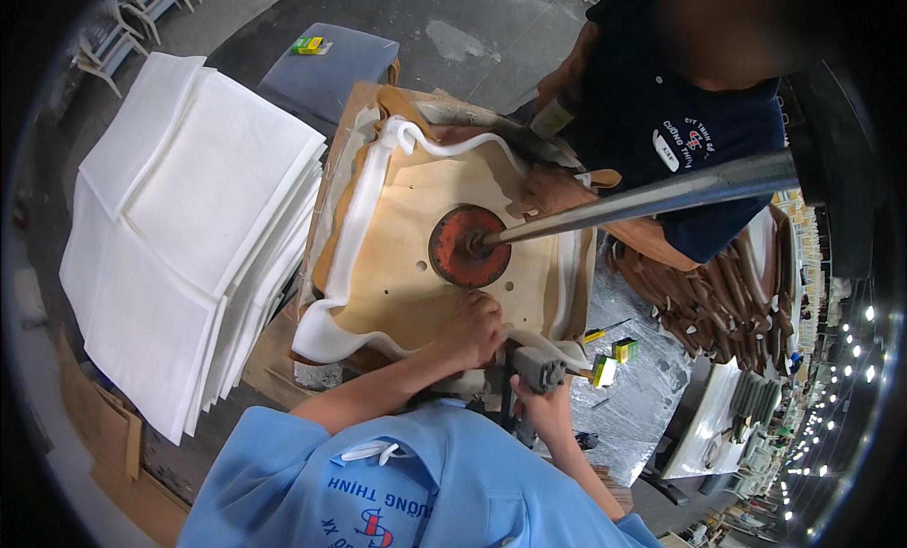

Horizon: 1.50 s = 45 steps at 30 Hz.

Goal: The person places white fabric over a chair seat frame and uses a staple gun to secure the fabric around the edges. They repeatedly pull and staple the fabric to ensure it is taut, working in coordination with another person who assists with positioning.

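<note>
Edge-fastening step looks in hand: left hand [472,329] is pressing down, fingers curled, on white foam edging [354,229] at near rim of flat plywood seat board [406,265] on worktop, while right hand [540,397], wrist bent up, is gripping grey staple gun [539,367] w/ closed fist, nose just beside that rim — next needing it seated over edging.

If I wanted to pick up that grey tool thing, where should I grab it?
Probably by its handle, from below, the way the right hand does now. The grey staple gun has its chunky head on top, at the edge of the wooden seat board, and the handle hangs down toward the person.
</note>
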Tool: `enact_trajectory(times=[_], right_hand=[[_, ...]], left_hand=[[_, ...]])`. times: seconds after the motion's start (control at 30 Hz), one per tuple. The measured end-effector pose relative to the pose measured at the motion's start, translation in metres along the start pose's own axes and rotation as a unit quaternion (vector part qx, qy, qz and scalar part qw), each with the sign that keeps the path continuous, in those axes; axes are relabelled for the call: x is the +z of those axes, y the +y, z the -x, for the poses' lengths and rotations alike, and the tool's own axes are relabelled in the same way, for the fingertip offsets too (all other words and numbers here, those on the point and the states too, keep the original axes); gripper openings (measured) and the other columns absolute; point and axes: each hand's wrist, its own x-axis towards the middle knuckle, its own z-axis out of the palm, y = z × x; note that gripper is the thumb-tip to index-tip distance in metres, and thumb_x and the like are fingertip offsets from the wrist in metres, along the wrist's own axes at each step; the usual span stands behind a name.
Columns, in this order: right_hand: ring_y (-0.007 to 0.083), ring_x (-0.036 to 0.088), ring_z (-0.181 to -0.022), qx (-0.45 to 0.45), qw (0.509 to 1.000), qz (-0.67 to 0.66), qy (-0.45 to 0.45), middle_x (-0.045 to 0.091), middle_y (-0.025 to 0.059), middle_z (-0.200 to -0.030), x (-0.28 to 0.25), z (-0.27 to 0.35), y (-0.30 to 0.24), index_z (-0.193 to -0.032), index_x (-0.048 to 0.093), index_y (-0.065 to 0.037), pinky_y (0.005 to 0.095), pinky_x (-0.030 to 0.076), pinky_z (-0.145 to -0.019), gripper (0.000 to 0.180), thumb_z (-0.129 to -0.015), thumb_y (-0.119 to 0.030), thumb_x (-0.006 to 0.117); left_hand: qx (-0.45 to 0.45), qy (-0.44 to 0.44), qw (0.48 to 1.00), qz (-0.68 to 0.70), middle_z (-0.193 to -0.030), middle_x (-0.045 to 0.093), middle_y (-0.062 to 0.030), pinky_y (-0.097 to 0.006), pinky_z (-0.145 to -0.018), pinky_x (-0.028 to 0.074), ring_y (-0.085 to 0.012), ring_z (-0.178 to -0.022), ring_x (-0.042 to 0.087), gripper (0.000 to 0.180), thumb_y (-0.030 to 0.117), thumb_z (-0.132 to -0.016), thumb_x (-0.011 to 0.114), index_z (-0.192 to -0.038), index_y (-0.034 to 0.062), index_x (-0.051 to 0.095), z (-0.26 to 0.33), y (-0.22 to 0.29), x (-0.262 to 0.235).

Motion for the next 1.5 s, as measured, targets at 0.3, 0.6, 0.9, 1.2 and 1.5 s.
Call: enact_trajectory(times=[0.3, 0.6, 0.9, 1.2, 1.5], right_hand=[[0.0261, 0.074, -0.112, -0.032, 0.993, 0.026, 0.107, 0.077, 0.0159, -0.125, 0.038, 0.033, 0.057, -0.143, 0.065, 0.000, 0.0396, 0.058, -0.100, 0.057, -0.093, -0.014, 0.088], [0.0361, 0.077, -0.110, -0.076, 0.974, 0.066, 0.202, 0.080, 0.0163, -0.115, 0.053, 0.036, 0.031, -0.128, 0.073, -0.003, 0.0431, 0.058, -0.097, 0.042, -0.090, -0.017, 0.087], [0.0348, 0.077, -0.114, -0.074, 0.965, 0.053, 0.247, 0.080, 0.0161, -0.118, 0.068, 0.038, 0.027, -0.134, 0.069, -0.005, 0.0422, 0.058, -0.099, 0.049, -0.090, -0.018, 0.089], [0.0339, 0.076, -0.119, -0.024, 0.968, 0.019, 0.250, 0.080, 0.0166, -0.121, 0.075, 0.038, 0.028, -0.138, 0.066, -0.005, 0.0425, 0.057, -0.103, 0.056, -0.091, -0.020, 0.090], [0.0129, 0.066, -0.061, 0.045, 0.971, -0.168, 0.164, 0.071, 0.0035, -0.080, 0.122, 0.070, -0.017, -0.108, 0.075, -0.001, 0.0327, 0.052, -0.055, 0.022, -0.098, -0.017, 0.085]], left_hand=[[-0.099, -0.362, 0.918, 0.130, -0.122, 0.075, -0.0159, -0.045, -0.104, 0.055, -0.0308, -0.118, 0.072, 0.031, 0.027, -0.104, 0.076, -0.122, 0.0022, 0.070, 0.064, 0.037, -0.181], [0.107, -0.330, 0.924, -0.165, -0.128, 0.065, -0.0187, -0.051, -0.105, 0.051, -0.0380, -0.122, 0.063, 0.035, 0.029, -0.093, 0.082, -0.111, 0.0008, 0.075, 0.053, -0.009, -0.146], [0.231, -0.329, 0.898, -0.177, -0.098, 0.069, -0.0151, -0.053, -0.095, 0.052, -0.0375, -0.104, 0.067, 0.028, 0.029, -0.092, 0.078, -0.079, 0.0046, 0.079, 0.039, -0.051, -0.127], [0.276, -0.298, 0.913, -0.025, -0.096, 0.063, -0.0144, -0.050, -0.088, 0.051, -0.0374, -0.097, 0.065, 0.017, 0.016, -0.086, 0.081, -0.080, 0.0027, 0.072, 0.025, -0.064, -0.131], [0.204, -0.264, 0.942, -0.023, -0.103, 0.063, -0.0153, -0.051, -0.092, 0.052, -0.0369, -0.106, 0.062, 0.017, 0.023, -0.090, 0.079, -0.090, 0.0059, 0.079, 0.014, -0.085, -0.125]])
